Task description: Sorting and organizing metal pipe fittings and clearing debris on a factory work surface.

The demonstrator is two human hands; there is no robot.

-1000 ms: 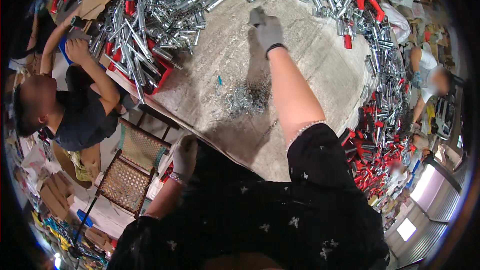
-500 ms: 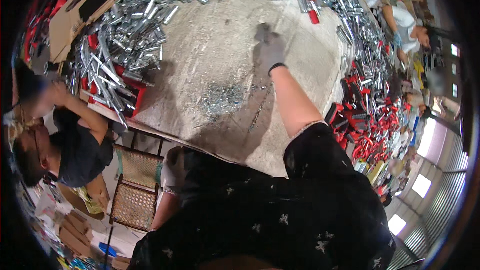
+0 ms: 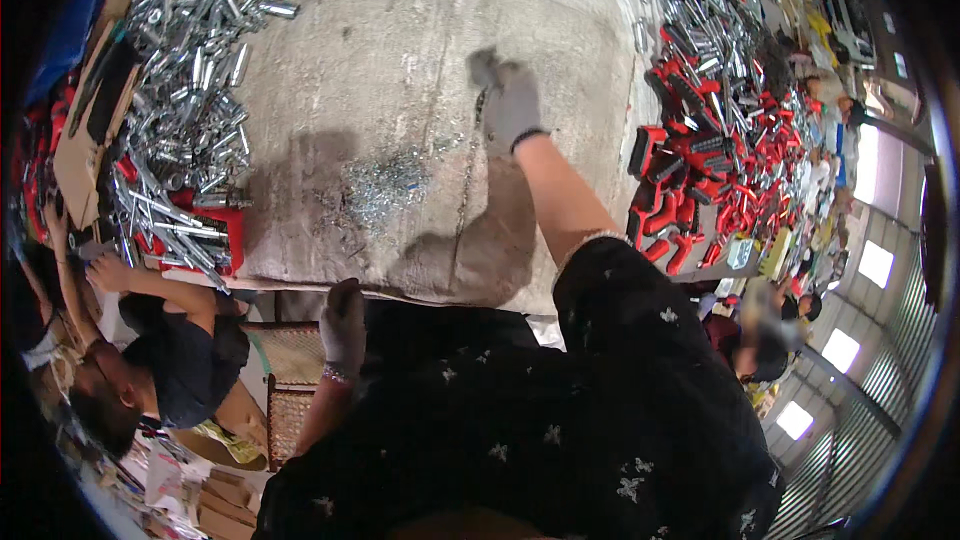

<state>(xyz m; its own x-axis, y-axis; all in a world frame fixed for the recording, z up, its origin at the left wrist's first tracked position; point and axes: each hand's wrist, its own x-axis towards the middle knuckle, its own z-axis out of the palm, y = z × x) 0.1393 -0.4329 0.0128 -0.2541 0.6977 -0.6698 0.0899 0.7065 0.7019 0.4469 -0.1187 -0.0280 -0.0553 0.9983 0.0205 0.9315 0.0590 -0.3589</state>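
Observation:
On the pale sheet-covered table, my right hand (image 3: 512, 105) wears a grey glove with dark fingertips. Its fingers are curled together low over the surface, and whatever they may hold is hidden. A thin line of dark bits runs below this hand. To its near left lies a scattered patch of small shiny metal pieces (image 3: 385, 185), apart from the hand. My left hand (image 3: 343, 330), gloved the same way, is at the table's near edge with its fingers loosely stretched and nothing visible in them.
Chromed metal tubes (image 3: 195, 70) are heaped along the left, some spilling over a red bin (image 3: 236, 235). Red-and-black handled tools (image 3: 690, 160) crowd the right edge. A person (image 3: 180, 350) sits beyond the near left corner, close to a woven chair (image 3: 290, 355).
The view has shifted, so the table sits further left and up. My left hand has risen to the table edge. My right hand is a little further from the metal bits.

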